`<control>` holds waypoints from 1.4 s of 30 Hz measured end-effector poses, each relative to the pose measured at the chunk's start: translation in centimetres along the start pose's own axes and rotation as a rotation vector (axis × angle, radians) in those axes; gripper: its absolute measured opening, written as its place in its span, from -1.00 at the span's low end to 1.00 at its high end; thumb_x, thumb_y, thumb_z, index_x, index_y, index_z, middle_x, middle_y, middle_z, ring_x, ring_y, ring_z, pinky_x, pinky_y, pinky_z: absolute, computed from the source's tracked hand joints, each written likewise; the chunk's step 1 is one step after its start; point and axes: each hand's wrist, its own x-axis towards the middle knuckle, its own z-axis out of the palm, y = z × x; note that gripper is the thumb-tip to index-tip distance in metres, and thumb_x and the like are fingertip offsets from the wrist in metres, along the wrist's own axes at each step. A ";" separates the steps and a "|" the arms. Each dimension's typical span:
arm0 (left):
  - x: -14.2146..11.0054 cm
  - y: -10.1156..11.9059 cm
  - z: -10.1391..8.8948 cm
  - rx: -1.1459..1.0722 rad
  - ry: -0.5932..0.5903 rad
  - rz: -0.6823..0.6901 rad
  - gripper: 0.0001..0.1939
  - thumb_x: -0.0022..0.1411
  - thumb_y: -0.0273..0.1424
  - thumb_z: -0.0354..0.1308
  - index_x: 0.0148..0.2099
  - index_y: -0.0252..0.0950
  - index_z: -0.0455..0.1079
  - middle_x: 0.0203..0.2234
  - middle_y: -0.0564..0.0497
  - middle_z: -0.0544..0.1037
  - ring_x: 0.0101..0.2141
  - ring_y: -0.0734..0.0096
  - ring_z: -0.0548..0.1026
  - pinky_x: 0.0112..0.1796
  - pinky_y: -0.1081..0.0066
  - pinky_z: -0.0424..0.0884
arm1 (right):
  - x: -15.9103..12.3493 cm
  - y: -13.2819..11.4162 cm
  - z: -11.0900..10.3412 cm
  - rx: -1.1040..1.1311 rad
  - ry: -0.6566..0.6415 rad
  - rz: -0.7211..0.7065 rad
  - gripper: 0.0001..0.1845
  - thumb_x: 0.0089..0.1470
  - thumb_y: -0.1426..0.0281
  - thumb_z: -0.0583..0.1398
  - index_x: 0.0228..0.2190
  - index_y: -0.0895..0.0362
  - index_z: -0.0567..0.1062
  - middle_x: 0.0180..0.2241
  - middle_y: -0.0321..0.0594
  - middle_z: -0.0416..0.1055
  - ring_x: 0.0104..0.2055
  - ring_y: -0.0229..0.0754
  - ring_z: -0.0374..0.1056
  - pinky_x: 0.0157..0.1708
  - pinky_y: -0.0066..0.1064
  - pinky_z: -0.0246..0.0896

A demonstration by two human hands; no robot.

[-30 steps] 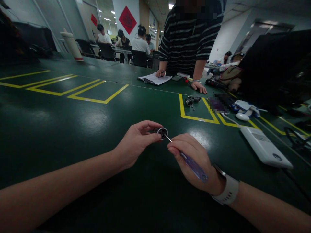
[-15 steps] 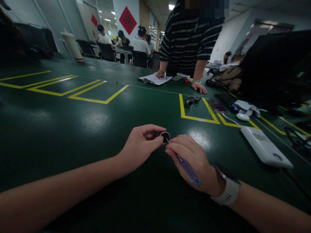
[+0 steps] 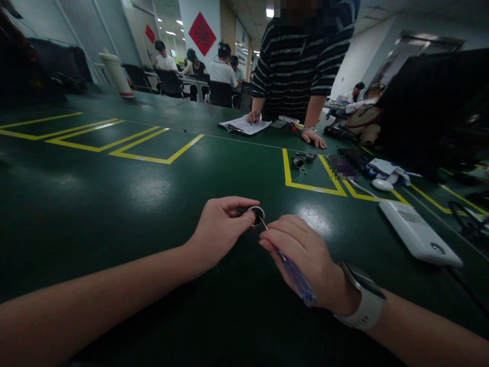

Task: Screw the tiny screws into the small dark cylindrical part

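My left hand (image 3: 219, 227) is closed on a small round metal part (image 3: 256, 209), its ring-shaped open end facing my right hand. Fingers cover most of that part, so its exact kind is hidden. A screwdriver (image 3: 296, 275) with a clear purplish-blue handle is pinched in my right hand (image 3: 301, 250). Its thin shaft points up and left, and the tip reaches the mouth of the ring; whether it touches anything inside cannot be made out. Both hands are just above the green table (image 3: 153, 204).
Similar metal parts (image 3: 300, 160) and tiny pieces lie in a yellow-taped box ahead right. A white device (image 3: 418, 232) with a cable is at right, near a white mouse-shaped item (image 3: 382, 184). Across the table a person (image 3: 298, 71) writes on a clipboard (image 3: 244, 125). A pale tumbler (image 3: 117, 75) stands far left.
My right hand and the screwdriver have drawn back slightly down and right, so more shaft shows. My left hand with the metal part has shifted a little left.
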 end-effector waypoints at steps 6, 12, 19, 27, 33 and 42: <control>0.0 0.1 0.1 -0.014 0.008 -0.031 -0.80 -0.06 -0.52 0.23 -0.29 -0.37 0.52 -0.46 -0.03 0.60 -0.45 0.43 0.52 -0.38 0.48 0.44 | -0.1 0.1 0.1 -0.015 -0.009 -0.009 -0.87 0.14 0.54 0.05 -0.36 0.23 0.40 -0.39 -0.08 0.43 -0.35 -0.16 0.31 -0.34 -0.28 0.24; 0.0 0.1 0.2 -0.056 -0.012 -0.067 -0.79 -0.05 -0.53 0.23 -0.28 -0.36 0.53 -0.44 -0.04 0.61 -0.42 0.42 0.53 -0.34 0.45 0.44 | 0.0 0.1 0.0 -0.020 -0.012 -0.029 -0.85 0.15 0.53 0.03 -0.37 0.22 0.41 -0.40 -0.09 0.44 -0.34 -0.15 0.32 -0.35 -0.29 0.25; 0.0 0.3 0.2 -0.059 -0.003 -0.079 -0.80 -0.05 -0.56 0.21 -0.29 -0.37 0.53 -0.44 -0.04 0.61 -0.41 0.41 0.53 -0.32 0.44 0.43 | -0.2 0.1 -0.1 0.060 -0.018 0.043 -0.88 0.14 0.52 0.05 -0.34 0.21 0.40 -0.38 -0.11 0.43 -0.34 -0.18 0.30 -0.33 -0.29 0.25; 0.0 0.1 0.0 -0.103 -0.024 -0.103 -0.73 -0.07 -0.58 0.25 -0.23 -0.38 0.51 -0.41 -0.04 0.61 -0.39 0.45 0.53 -0.29 0.48 0.43 | -0.2 0.1 -0.4 0.186 0.034 0.175 -0.88 0.12 0.54 0.07 -0.32 0.17 0.40 -0.38 -0.18 0.42 -0.32 -0.21 0.32 -0.30 -0.33 0.25; 0.1 -0.1 0.0 -0.098 -0.017 -0.093 -0.72 -0.08 -0.57 0.25 -0.22 -0.37 0.51 -0.45 -0.02 0.61 -0.40 0.44 0.53 -0.28 0.45 0.43 | 0.1 0.2 -0.6 0.314 0.059 0.345 -0.86 0.14 0.48 0.07 -0.40 0.15 0.42 -0.45 -0.26 0.40 -0.38 -0.26 0.32 -0.36 -0.40 0.23; 0.1 -0.2 0.0 -0.120 -0.008 -0.099 -0.70 -0.08 -0.53 0.27 -0.20 -0.39 0.49 -0.42 -0.01 0.61 -0.40 0.47 0.52 -0.30 0.48 0.43 | -0.3 0.3 -0.4 0.321 0.046 0.313 -0.89 0.13 0.50 0.09 -0.35 0.17 0.43 -0.40 -0.26 0.42 -0.35 -0.28 0.33 -0.32 -0.42 0.25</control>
